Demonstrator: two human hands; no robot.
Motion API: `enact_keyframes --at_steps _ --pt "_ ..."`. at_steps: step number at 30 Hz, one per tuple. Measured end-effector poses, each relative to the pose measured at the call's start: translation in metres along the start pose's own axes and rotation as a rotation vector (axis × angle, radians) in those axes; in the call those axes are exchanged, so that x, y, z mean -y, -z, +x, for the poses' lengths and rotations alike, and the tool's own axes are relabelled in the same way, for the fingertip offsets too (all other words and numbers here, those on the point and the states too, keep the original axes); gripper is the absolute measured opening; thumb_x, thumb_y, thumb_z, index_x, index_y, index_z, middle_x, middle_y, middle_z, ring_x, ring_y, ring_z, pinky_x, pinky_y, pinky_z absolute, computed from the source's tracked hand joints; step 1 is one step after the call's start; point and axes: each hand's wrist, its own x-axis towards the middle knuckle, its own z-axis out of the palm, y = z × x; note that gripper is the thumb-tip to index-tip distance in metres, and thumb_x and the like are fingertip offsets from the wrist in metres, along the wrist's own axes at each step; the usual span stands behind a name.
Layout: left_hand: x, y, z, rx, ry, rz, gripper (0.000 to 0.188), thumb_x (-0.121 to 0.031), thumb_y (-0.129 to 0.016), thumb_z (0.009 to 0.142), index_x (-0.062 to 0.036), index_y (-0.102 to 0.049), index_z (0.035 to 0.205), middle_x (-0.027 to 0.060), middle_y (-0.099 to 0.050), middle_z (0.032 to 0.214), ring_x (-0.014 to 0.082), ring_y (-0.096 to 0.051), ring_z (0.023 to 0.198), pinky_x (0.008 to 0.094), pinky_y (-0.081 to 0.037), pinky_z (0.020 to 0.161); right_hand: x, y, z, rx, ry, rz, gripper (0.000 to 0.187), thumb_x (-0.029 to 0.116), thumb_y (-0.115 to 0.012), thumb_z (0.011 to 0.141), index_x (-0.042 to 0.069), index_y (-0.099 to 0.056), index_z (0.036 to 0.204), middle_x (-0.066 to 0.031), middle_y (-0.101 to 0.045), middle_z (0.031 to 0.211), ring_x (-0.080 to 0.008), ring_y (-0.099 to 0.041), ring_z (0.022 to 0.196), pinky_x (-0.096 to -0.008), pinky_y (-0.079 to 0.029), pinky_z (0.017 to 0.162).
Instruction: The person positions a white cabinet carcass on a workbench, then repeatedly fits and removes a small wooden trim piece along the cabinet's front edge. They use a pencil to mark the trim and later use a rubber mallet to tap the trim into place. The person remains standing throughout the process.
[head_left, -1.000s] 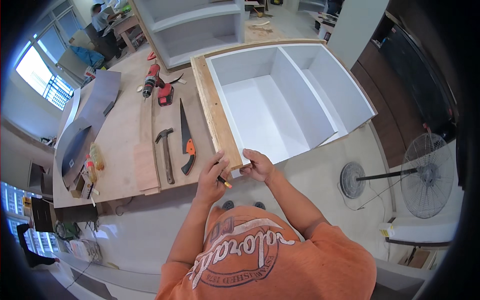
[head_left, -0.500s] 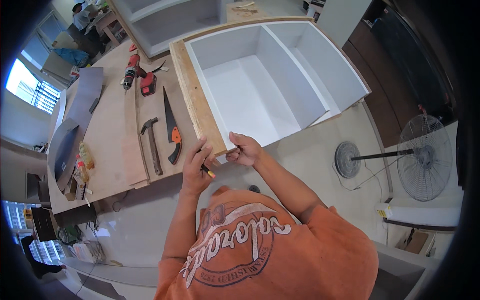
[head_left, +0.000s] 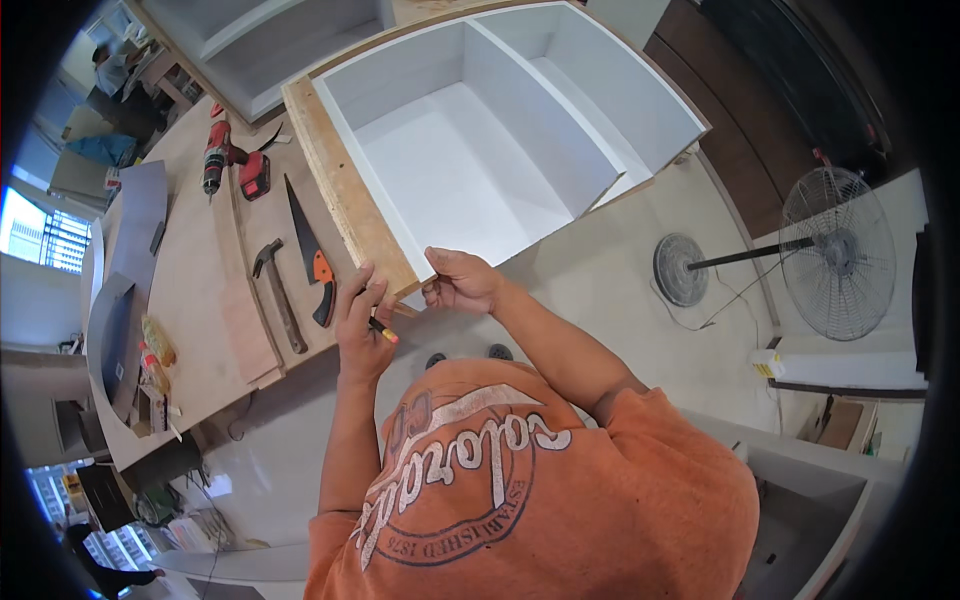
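And here we are at the near corner of the white cabinet (head_left: 440,165), which lies open side up, its left side over the right part of the bench (head_left: 185,240), its other side reaching out above the floor (head_left: 590,290); what carries it out there, I can't see from my end. Lying like that, it offers its corner at a handy height, I'd say. My left hand (head_left: 364,318) is half curled, fingertips against the near end of the wooden side board (head_left: 345,190), and look, a dark pencil (head_left: 383,331) tucked among those fingers, probably parked so the tips stay usable. Over to my right hand (head_left: 462,281): thumb on top of the cabinet's white edge, fingers bent in underneath, all drawn close together at the corner. Whether they pinch the edge itself or some small piece, I can't tell from this view. Both hands sit close together, seemingly to work one spot from two sides. Just left of the cabinet lies the saw (head_left: 318,270), then the hammer (head_left: 280,295), both with handles toward the bench's near edge, presumably for an easy grab. Farther off, toward the bench's far edge, the red drill (head_left: 217,150) rests on its side, seemingly set back from the hands, and a thin wooden strip (head_left: 235,250) runs from near it toward the near edge.
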Motion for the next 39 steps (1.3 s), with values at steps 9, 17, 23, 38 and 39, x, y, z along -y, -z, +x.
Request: enact_keyframes --at_steps 9,17,23,38,39 --pt "0.001 0.002 0.001 0.029 -0.029 0.042 0.028 0.009 -0.065 0.088 0.0013 -0.065 0.116 0.0206 -0.058 0.134 0.0353 -0.060 0.122 0.0413 -0.051 0.099 -0.009 0.003 -0.016 -0.079 0.036 0.101 0.017 0.023 -0.063 0.101 0.007 -0.063 0.105 -0.0013 -0.061 0.087 -0.0116 -0.058 0.073 -0.0303 -0.050 0.068" --pt "0.000 0.007 0.003 0.109 -0.034 0.134 0.025 0.005 -0.062 0.093 0.0016 -0.063 0.118 0.0211 -0.057 0.135 0.0358 -0.057 0.126 0.0427 -0.049 0.101 -0.003 0.008 -0.020 -0.032 0.021 0.074 0.018 0.021 -0.063 0.100 0.004 -0.065 0.105 -0.0024 -0.065 0.087 -0.0109 -0.060 0.071 -0.0290 -0.052 0.067" --pt "-0.003 0.009 0.001 0.132 0.028 0.149 0.025 0.006 -0.061 0.093 0.0013 -0.064 0.117 0.0219 -0.057 0.135 0.0364 -0.055 0.129 0.0428 -0.049 0.105 0.000 0.015 -0.012 0.011 -0.008 0.087 0.015 0.019 -0.063 0.100 0.004 -0.067 0.101 -0.0011 -0.065 0.081 -0.0103 -0.059 0.069 -0.0278 -0.050 0.066" --pt "-0.015 0.005 0.002 0.125 0.089 0.213 0.020 0.001 -0.060 0.097 0.0014 -0.063 0.117 0.0224 -0.054 0.138 0.0357 -0.052 0.133 0.0429 -0.048 0.107 -0.006 0.022 -0.007 0.101 -0.089 0.044 0.024 0.030 -0.068 0.098 0.006 -0.066 0.103 -0.0020 -0.065 0.086 -0.0114 -0.062 0.075 -0.0286 -0.051 0.066" --pt "-0.016 0.005 0.001 0.122 0.095 0.212 0.020 0.001 -0.060 0.097 0.0014 -0.063 0.117 0.0224 -0.054 0.138 0.0357 -0.052 0.133 0.0430 -0.048 0.107 -0.003 0.020 -0.009 0.102 -0.089 0.038 0.025 0.030 -0.068 0.098 0.006 -0.065 0.103 -0.0022 -0.065 0.086 -0.0115 -0.063 0.076 -0.0288 -0.051 0.067"
